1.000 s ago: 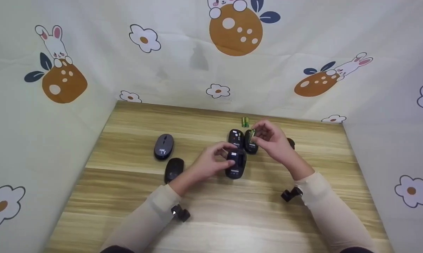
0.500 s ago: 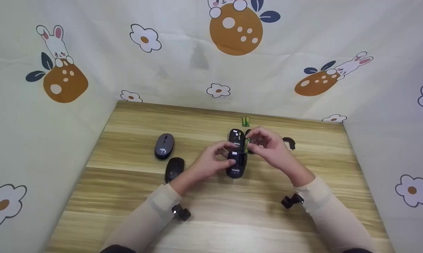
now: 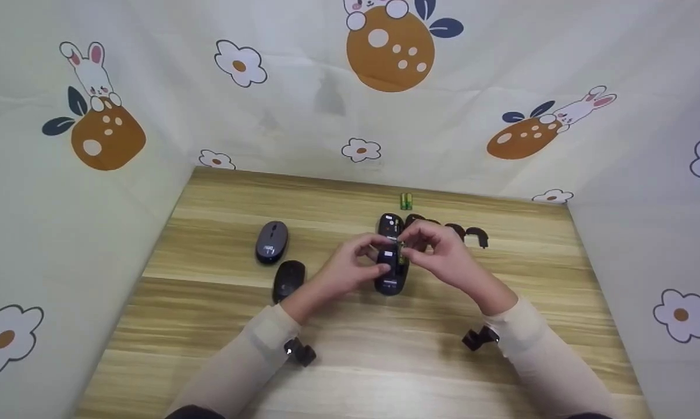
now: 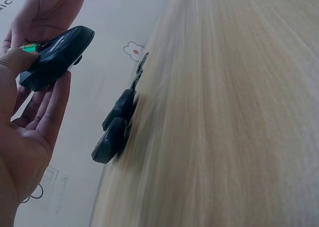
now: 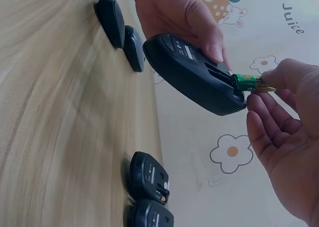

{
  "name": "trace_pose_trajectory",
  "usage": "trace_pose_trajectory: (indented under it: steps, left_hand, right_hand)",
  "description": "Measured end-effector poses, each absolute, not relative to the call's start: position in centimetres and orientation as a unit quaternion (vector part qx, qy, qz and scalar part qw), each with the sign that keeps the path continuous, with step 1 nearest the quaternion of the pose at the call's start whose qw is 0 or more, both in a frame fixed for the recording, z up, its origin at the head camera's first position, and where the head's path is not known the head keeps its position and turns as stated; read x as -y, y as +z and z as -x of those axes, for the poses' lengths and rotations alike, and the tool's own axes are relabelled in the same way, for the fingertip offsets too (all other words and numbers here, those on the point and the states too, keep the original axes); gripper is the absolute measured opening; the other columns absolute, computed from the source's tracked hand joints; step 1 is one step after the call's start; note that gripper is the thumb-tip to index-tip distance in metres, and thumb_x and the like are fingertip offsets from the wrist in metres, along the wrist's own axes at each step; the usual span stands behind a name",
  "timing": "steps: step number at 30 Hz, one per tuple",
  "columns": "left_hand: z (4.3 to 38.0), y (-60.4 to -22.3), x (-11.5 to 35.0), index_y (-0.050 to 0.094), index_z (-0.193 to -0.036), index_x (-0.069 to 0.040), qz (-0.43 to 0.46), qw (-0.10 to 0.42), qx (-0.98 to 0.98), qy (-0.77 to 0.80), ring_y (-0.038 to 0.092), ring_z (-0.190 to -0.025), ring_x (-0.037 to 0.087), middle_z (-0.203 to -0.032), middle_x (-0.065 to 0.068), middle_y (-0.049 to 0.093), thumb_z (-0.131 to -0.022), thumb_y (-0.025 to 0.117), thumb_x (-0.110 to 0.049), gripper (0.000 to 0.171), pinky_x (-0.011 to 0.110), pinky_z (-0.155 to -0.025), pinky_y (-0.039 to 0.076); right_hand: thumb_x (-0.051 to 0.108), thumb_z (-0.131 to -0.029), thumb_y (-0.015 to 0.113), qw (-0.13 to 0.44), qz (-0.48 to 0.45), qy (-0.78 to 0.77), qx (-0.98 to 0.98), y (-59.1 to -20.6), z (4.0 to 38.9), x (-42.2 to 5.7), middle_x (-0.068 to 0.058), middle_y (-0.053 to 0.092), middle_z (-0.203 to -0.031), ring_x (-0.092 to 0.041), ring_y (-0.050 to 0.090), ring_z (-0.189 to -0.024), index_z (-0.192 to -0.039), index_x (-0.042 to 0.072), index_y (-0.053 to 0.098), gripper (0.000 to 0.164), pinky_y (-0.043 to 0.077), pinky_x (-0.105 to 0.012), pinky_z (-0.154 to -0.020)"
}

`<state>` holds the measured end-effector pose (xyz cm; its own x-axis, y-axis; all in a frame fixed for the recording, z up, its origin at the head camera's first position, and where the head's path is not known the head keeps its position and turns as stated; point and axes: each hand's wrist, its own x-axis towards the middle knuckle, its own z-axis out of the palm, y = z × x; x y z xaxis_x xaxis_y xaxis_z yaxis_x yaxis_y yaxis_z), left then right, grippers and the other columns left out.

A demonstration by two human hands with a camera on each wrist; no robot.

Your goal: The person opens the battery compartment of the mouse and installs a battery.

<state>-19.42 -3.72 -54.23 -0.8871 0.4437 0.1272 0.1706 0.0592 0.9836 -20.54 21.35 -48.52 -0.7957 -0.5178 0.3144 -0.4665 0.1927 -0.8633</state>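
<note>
My left hand (image 3: 350,265) grips a black computer mouse (image 5: 194,77) above the table, its underside turned up and its battery slot uncovered. Thumb on one side and fingers on the other hold it by the edges, as the left wrist view (image 4: 57,57) shows less of the slot. Between thumb and fingertips my right hand (image 3: 446,256) pinches a green battery (image 5: 251,83). One end of that battery overlaps the end of the slot, and it lies tilted there.
Two more overturned mice (image 5: 149,177) sit behind the held one. Upright at the left are a grey mouse (image 3: 272,242) and a black mouse (image 3: 289,281). Green batteries (image 3: 406,201) lie near the back wall. Curved black covers (image 3: 476,237) lie right of the right hand.
My right hand has moved left and down toward me, carrying the battery from over a rear mouse to the held mouse's slot. The left hand stays nearly still.
</note>
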Motion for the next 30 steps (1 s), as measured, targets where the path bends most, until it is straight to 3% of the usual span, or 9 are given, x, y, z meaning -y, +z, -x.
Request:
trace_pose_trajectory:
  steps: [5,9,12,16,19,25,30]
  left_hand:
    - [19.5,-54.3,3.7,0.071,-0.14,-0.012,-0.227,0.093,-0.706,0.665,0.07,-0.103,0.026,-0.12,0.005,0.073,-0.094,0.086,-0.006,0.049,0.069,-0.106,0.054]
    - [19.5,-54.4,3.6,0.071,-0.14,-0.011,-0.233,0.082,-0.706,0.664,0.071,-0.102,0.025,-0.121,0.004,0.073,-0.094,0.086,-0.007,0.049,0.065,-0.104,0.057]
    - [19.6,-54.5,3.6,0.071,-0.141,-0.011,-0.233,0.077,-0.708,0.663,0.071,-0.103,0.026,-0.125,0.004,0.073,-0.094,0.086,-0.008,0.049,0.06,-0.102,0.059]
    - [19.6,-54.5,3.6,0.072,-0.14,-0.013,-0.232,0.071,-0.708,0.663,0.07,-0.104,0.026,-0.128,0.004,0.072,-0.095,0.087,-0.01,0.048,0.061,-0.102,0.058]
    - [19.6,-54.5,3.7,0.072,-0.139,-0.014,-0.233,0.066,-0.708,0.664,0.07,-0.104,0.026,-0.129,0.004,0.072,-0.095,0.087,-0.011,0.047,0.063,-0.103,0.057]
    - [19.7,-54.4,3.7,0.073,-0.138,-0.014,-0.227,0.065,-0.709,0.664,0.069,-0.104,0.026,-0.127,0.004,0.071,-0.095,0.087,-0.012,0.046,0.065,-0.104,0.056]
    - [19.7,-54.3,3.7,0.073,-0.137,-0.012,-0.232,0.052,-0.709,0.663,0.069,-0.103,0.025,-0.125,0.004,0.072,-0.094,0.087,-0.01,0.046,0.06,-0.106,0.055]
  right_hand:
    - [-0.01,-0.094,0.08,0.002,0.334,-0.537,-0.775,-48.9,20.4,-21.3,-0.01,0.074,-0.1,-0.02,0.068,-0.083,-0.11,0.007,0.079,0.023,0.059,-0.028,-0.073]
    - [-0.011,-0.092,0.081,-0.009,0.339,-0.524,-0.781,-49.1,20.4,-21.2,-0.006,0.074,-0.102,-0.021,0.068,-0.083,-0.107,0.009,0.08,0.025,0.059,-0.029,-0.071]
    - [-0.015,-0.09,0.08,-0.018,0.338,-0.515,-0.788,-48.3,19.9,-20.8,-0.011,0.073,-0.101,-0.016,0.067,-0.082,-0.103,0.002,0.079,0.022,0.059,-0.029,-0.07]
    - [-0.02,-0.087,0.079,-0.028,0.337,-0.508,-0.792,-48.6,19.9,-20.8,-0.017,0.071,-0.097,-0.012,0.066,-0.082,-0.1,-0.003,0.079,0.021,0.059,-0.027,-0.071]
    - [-0.018,-0.088,0.081,-0.029,0.335,-0.507,-0.794,-49.9,20.3,-21.1,-0.014,0.069,-0.096,-0.012,0.066,-0.085,-0.1,0.001,0.082,0.023,0.059,-0.025,-0.074]
    - [-0.01,-0.092,0.082,-0.02,0.318,-0.518,-0.794,-50.1,20.3,-21.2,-0.01,0.066,-0.1,-0.016,0.065,-0.09,-0.105,0.008,0.083,0.023,0.059,-0.025,-0.079]
    - [-0.004,-0.096,0.081,0.011,0.282,-0.544,-0.79,-50.1,20.1,-21.0,-0.011,0.071,-0.115,-0.024,0.07,-0.099,-0.122,0.005,0.076,0.027,0.062,-0.031,-0.086]
